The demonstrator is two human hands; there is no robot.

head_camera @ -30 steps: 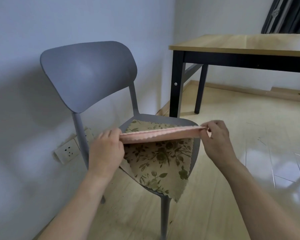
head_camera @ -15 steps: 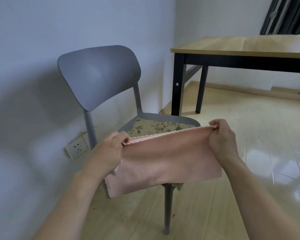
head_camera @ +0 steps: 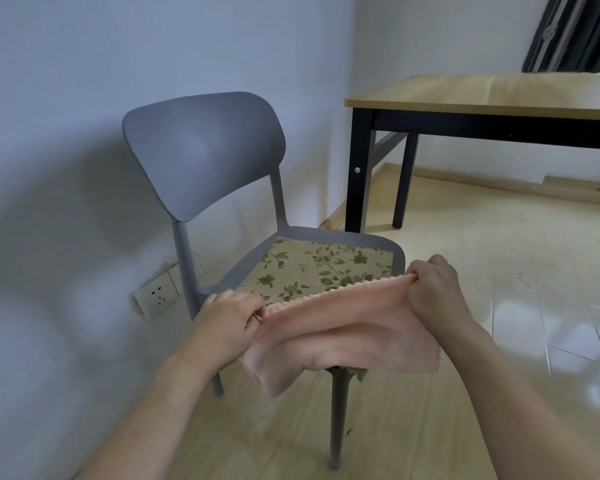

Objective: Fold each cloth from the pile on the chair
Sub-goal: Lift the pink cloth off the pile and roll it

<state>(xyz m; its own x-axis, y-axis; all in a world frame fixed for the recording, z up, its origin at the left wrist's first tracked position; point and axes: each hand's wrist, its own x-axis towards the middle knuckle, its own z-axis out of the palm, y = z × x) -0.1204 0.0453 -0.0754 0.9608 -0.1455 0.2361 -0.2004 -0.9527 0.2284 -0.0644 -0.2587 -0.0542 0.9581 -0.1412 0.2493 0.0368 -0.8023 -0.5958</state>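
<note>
A pink cloth (head_camera: 340, 336) hangs between my hands over the front edge of the grey chair (head_camera: 205, 150). My left hand (head_camera: 227, 325) pinches its top left corner and my right hand (head_camera: 430, 289) pinches its top right corner. The cloth sags and bunches at the bottom, draped over the seat's front. A beige cloth with green flowers (head_camera: 319, 268) lies flat on the seat behind the pink one; its front part is hidden.
A wooden table with black legs (head_camera: 482, 95) stands to the right behind the chair. The wall (head_camera: 66, 168) with a white socket (head_camera: 156, 296) is close on the left. Light wooden floor (head_camera: 499, 306) spreads to the right.
The pink cloth, first held folded as a narrow strip above the seat, dropped open and has come down onto the chair's front edge. Both hands have moved lower and nearer.
</note>
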